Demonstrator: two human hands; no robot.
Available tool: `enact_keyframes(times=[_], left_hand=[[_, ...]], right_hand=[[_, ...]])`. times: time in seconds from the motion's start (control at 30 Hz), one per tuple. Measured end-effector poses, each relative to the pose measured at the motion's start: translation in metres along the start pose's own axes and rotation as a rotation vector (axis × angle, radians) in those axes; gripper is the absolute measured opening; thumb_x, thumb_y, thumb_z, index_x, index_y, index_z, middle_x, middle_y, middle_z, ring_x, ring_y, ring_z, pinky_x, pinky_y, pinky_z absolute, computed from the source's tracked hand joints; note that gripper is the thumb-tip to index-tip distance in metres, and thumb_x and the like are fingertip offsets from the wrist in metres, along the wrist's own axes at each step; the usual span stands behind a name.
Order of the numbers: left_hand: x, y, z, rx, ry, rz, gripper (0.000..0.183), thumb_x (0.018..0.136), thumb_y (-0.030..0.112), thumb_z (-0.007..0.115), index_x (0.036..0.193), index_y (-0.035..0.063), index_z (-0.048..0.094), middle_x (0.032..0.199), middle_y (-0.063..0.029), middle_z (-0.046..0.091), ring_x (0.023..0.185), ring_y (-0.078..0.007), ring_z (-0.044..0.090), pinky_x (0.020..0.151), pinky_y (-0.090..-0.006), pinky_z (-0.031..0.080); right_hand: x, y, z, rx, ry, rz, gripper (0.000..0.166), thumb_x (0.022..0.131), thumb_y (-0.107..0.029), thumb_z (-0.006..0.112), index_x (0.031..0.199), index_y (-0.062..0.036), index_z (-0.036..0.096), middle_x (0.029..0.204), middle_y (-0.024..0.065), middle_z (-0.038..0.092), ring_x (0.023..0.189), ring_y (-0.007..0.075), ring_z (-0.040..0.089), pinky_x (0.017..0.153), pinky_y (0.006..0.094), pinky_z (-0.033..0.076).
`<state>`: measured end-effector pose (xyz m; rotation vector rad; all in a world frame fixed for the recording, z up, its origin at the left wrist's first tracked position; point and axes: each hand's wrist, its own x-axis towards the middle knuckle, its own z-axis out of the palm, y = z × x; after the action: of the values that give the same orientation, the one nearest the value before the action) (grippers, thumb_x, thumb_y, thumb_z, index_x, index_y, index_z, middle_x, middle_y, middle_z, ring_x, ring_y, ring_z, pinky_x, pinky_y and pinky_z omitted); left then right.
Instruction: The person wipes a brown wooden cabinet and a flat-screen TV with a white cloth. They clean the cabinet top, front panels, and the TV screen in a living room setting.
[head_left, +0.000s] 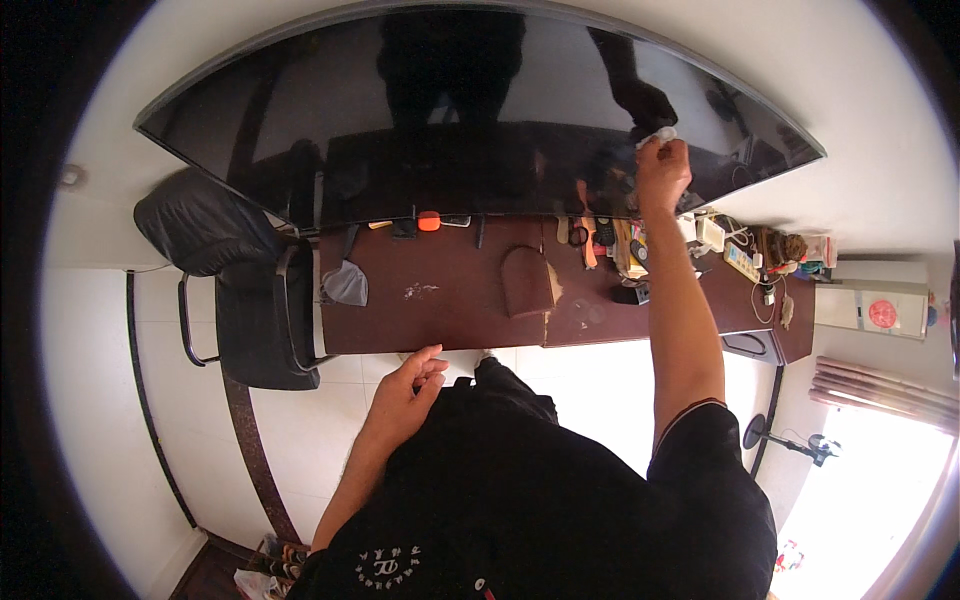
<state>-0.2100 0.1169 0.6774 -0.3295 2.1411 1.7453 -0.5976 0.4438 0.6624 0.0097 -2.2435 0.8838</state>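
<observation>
A large flat television with a dark, glossy screen (450, 135) spans the upper part of the view. My right hand (664, 176) is closed on a crumpled white tissue or cloth (661, 135) and presses it against the screen's lower right part. The arm and the white piece are mirrored in the glass. Low in front of my body, beside the front edge of the dark red wooden desk (450, 322), my left hand (409, 390) hangs with bent fingers and holds nothing.
A black office chair (262, 322) stands left of the desk. On the desktop lie a grey cloth (346, 285), an orange case (429, 220), a comb (587, 244), remote controls, a power strip (741, 261) and cables. A fan-like stand (795, 444) is at the right.
</observation>
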Motion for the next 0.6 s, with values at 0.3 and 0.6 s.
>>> enact_keyframes(times=[0.3, 0.6], left_hand=[[0.003, -0.048, -0.051, -0.031, 0.105, -0.033, 0.040, 0.098, 0.012, 0.058, 0.136, 0.0022, 0.052, 0.117, -0.0146, 0.070, 0.102, -0.0203, 0.068, 0.089, -0.0311, 0.052], [-0.019, -0.072, -0.069, -0.028, 0.183, -0.055, 0.039, 0.098, 0.011, 0.057, 0.136, 0.0032, 0.052, 0.115, -0.0140, 0.071, 0.098, -0.0189, 0.068, 0.084, -0.0298, 0.052]], right_hand=[[-0.084, -0.123, 0.074, 0.131, -0.192, -0.020, 0.022, 0.087, -0.014, 0.070, 0.082, -0.0030, 0.052, 0.069, 0.0186, 0.065, 0.065, 0.0359, 0.069, 0.058, 0.0403, 0.053], [-0.172, -0.222, 0.148, 0.331, -0.437, 0.081, 0.022, 0.089, -0.014, 0.070, 0.085, -0.0014, 0.054, 0.074, 0.0221, 0.066, 0.070, 0.0408, 0.069, 0.059, 0.0448, 0.053]])
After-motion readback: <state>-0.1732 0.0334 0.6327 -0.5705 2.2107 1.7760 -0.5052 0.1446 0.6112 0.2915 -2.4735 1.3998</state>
